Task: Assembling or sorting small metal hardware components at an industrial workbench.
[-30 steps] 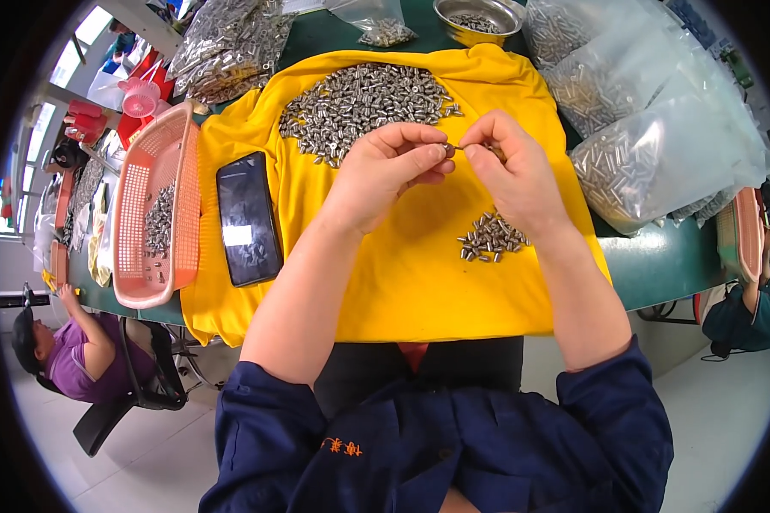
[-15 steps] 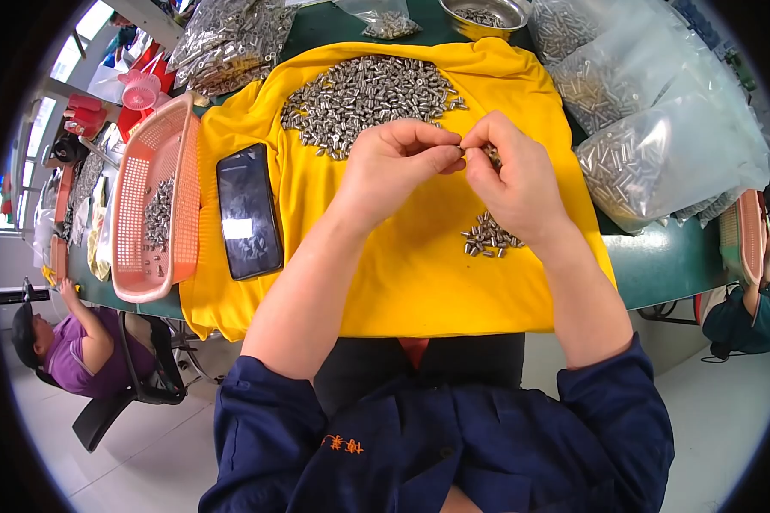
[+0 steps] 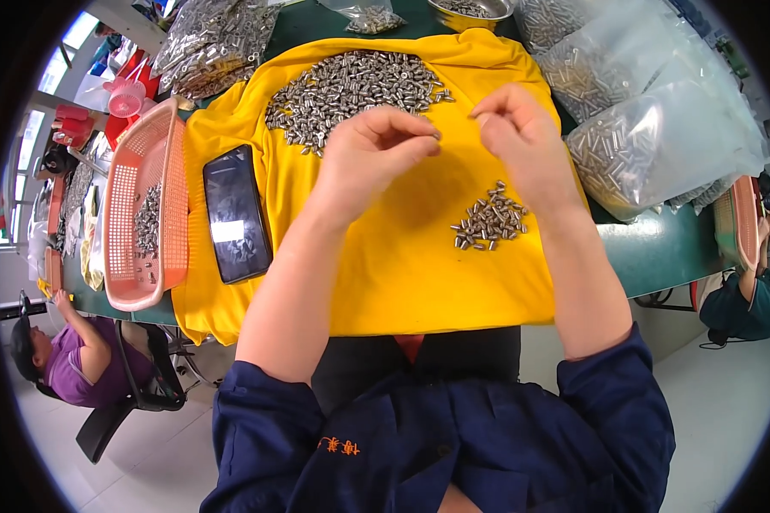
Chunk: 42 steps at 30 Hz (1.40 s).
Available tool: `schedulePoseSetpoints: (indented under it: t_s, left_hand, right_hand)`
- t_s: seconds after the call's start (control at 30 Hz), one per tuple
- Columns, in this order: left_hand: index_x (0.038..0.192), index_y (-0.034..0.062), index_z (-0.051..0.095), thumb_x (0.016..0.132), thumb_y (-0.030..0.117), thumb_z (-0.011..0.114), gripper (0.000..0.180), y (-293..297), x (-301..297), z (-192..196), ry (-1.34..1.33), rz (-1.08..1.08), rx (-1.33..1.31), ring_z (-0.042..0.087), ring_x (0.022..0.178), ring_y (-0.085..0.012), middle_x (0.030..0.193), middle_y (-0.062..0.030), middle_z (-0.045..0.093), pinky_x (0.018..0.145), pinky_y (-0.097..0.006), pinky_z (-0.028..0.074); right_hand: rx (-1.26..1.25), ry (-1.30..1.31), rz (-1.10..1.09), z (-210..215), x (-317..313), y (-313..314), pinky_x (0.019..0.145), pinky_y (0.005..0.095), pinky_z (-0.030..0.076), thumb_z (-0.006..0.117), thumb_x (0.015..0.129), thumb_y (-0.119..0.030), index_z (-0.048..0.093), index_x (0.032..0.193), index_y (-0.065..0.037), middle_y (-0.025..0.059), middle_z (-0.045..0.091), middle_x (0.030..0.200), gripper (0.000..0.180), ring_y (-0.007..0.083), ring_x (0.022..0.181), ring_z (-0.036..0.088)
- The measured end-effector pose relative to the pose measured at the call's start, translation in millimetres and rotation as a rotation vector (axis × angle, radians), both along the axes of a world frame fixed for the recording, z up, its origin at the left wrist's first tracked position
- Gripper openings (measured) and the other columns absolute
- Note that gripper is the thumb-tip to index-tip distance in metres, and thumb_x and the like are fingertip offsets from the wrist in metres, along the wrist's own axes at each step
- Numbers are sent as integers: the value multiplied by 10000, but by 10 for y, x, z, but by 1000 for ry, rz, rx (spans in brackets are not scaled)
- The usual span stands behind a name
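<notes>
Here, left hand (image 3: 366,158) hovers (near metal pieces (image 3: 351,85)).

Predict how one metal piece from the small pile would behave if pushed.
A piece would probably roll, since its sides look rounded. It may slip from fingertips, given its shine. The soft-looking cloth beneath might slow it.
</notes>
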<state>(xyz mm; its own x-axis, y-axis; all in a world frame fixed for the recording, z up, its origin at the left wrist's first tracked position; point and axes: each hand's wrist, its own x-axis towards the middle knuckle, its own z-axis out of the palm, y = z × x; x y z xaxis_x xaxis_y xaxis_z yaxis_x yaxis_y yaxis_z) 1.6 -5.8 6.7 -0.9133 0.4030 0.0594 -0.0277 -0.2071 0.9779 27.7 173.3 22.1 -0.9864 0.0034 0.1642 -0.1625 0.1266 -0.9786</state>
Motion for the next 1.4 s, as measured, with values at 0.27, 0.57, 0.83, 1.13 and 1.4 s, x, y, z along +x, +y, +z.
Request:
schedulePoseSetpoints:
  t_s: [0.27, 0.57, 0.83, 1.13, 1.4]
  left_hand:
    - [878, -23, 592, 777, 3, 594, 104, 14, 24, -7, -30, -35, 52, 610, 781, -151, 835, -81, 621, 728, -239, 487]
    - [856, -15, 618, 750, -10, 609, 107, 33, 45, 32, 54, -12, -73, 602, 751, -108, 814, -58, 631, 701, -206, 481]
    - [832, -10, 631, 729, -13, 626, 103, 53, 71, 42, 105, 24, -110, 591, 722, -84, 792, -40, 636, 677, -193, 481]
    - [798, -11, 601, 721, 27, 629, 90, -139, -109, -1, -18, 80, -71, 579, 684, -86, 751, -51, 623, 629, -206, 472]
    - [900, 43, 620, 685, 86, 639, 220, 290, 268, 22, 435, -211, -483, 608, 788, -221, 867, -108, 626, 705, -295, 473]
  right_hand:
    - [110, 110, 99, 55, 109, -131, 528, 219, 363, 500, 765, -62, 475, 796, -23, 15, 487, 661, 56, 73, 584, 421]
    - [317, 205, 61, 93, 143, -153, 505, 262, 381, 504, 741, -51, 470, 783, -28, 67, 498, 623, 59, 148, 538, 465]
    - [395, 236, 34, 91, 154, -177, 503, 309, 399, 508, 729, -46, 465, 778, -31, 110, 519, 638, 68, 238, 549, 511]
    - [347, 285, -77, 91, 82, -41, 515, 291, 400, 524, 745, -80, 495, 820, -27, 85, 532, 644, 96, 179, 558, 518]
    - [169, 281, -191, 41, 11, 20, 503, 212, 360, 522, 786, -69, 497, 815, -9, 9, 496, 661, 71, 60, 556, 410]
